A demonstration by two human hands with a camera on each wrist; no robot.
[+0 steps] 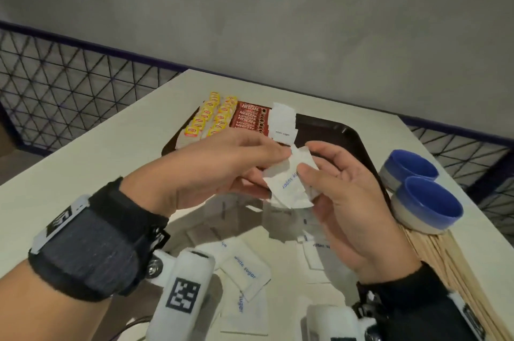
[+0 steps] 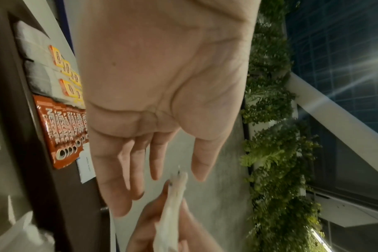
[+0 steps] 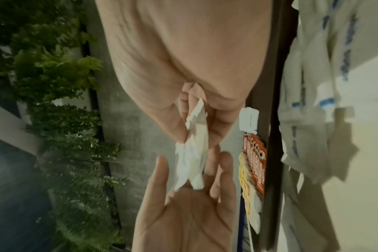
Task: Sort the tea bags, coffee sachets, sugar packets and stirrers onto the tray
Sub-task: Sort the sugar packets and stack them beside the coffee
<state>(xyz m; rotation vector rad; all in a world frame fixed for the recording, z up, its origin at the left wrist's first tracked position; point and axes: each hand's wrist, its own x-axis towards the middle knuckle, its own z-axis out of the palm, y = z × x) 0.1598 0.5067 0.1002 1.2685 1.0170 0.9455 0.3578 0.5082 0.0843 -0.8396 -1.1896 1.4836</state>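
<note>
My right hand (image 1: 307, 158) pinches a small bunch of white sugar packets (image 1: 292, 185) between thumb and fingers, above the dark tray (image 1: 347, 129). My left hand (image 1: 281, 151) touches the top of the bunch with nearly straight fingers; the left wrist view shows its palm (image 2: 162, 85) flat and the thumb apart from the packets (image 2: 171, 213). In the right wrist view the bunch (image 3: 190, 162) sits between my right thumb and fingers. At the tray's far left lie yellow tea bags (image 1: 205, 118), red coffee sachets (image 1: 249, 116) and a row of sugar packets (image 1: 282, 121).
More loose sugar packets (image 1: 244, 268) lie scattered below my hands. A bundle of wooden stirrers (image 1: 445, 265) lies at the right, with two blue bowls (image 1: 428, 201) beside the tray. The table ends at a wire-mesh railing (image 1: 69, 84) and a grey wall.
</note>
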